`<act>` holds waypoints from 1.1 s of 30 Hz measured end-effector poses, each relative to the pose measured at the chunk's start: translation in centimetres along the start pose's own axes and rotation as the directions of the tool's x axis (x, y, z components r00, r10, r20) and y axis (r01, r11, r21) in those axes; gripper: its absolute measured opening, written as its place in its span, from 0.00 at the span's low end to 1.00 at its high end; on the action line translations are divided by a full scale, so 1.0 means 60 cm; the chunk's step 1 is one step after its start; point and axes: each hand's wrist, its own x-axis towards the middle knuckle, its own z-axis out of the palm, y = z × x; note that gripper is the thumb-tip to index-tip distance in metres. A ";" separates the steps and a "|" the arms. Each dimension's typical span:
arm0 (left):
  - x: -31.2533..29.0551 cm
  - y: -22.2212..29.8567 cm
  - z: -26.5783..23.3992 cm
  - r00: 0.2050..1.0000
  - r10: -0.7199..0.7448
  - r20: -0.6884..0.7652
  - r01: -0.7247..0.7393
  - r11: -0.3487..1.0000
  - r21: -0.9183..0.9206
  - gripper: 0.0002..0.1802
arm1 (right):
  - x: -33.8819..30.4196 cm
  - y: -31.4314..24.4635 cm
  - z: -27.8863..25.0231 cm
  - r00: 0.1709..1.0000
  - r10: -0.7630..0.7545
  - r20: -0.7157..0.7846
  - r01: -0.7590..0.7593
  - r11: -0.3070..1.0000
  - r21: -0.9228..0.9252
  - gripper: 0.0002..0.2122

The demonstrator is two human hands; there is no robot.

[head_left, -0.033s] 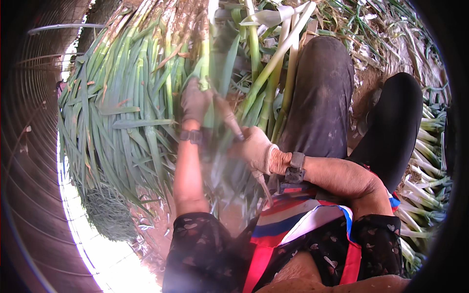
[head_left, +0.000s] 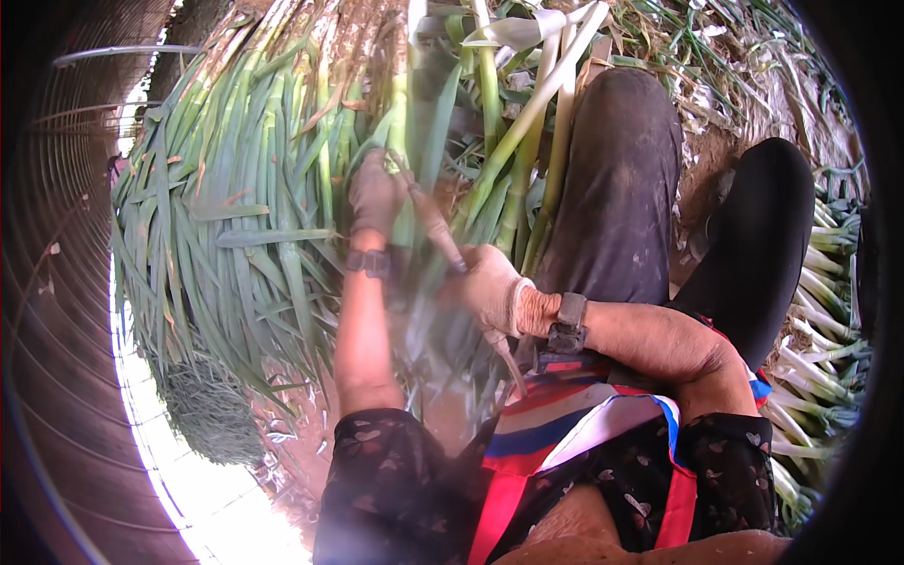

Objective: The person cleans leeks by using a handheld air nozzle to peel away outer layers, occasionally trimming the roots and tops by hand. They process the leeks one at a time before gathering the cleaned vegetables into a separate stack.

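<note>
Left hand [head_left: 370, 196]: fingers clamped on leek [head_left: 398, 127] | likely light, crisp; best held by firm stalk [head_left: 399, 99] at fingertips | right hand [head_left: 492, 287]: fingers wrapped round tool [head_left: 434, 222]

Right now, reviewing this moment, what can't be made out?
All in the head view:
Left hand: fingertips blurred against a leek stalk; its grip is unclear.
That stalk's upper end: cut off by the top edge.
Slender tool: tip blurred near that hand, part hidden by the right hand.
Leaves below the tool: obscured by haze.
Leeks at right: partly lost in the dark rim.
</note>
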 end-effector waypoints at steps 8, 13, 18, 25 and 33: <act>-0.004 0.009 -0.003 0.979 -0.053 0.198 0.109 0.953 -0.284 0.35 | 0.000 -0.020 0.010 0.991 0.045 -0.129 -0.016 0.975 0.220 0.12; -0.013 0.011 -0.008 0.921 -0.040 0.386 0.277 0.766 -0.580 0.21 | 0.028 -0.028 0.007 0.993 0.096 -0.075 -0.066 0.943 0.327 0.13; -0.034 0.016 0.004 0.926 -0.045 0.375 0.271 0.770 -0.577 0.12 | 0.021 -0.032 -0.002 0.991 0.085 -0.099 -0.048 0.941 0.334 0.13; -0.091 0.012 -0.009 0.895 -0.191 0.402 0.406 0.722 -0.561 0.11 | 0.022 -0.036 -0.007 0.997 0.070 -0.042 -0.057 0.966 0.252 0.13; -0.190 0.021 -0.045 0.929 -0.116 0.352 0.267 0.869 -0.417 0.13 | 0.040 -0.047 -0.015 0.995 0.089 -0.049 -0.073 0.963 0.258 0.15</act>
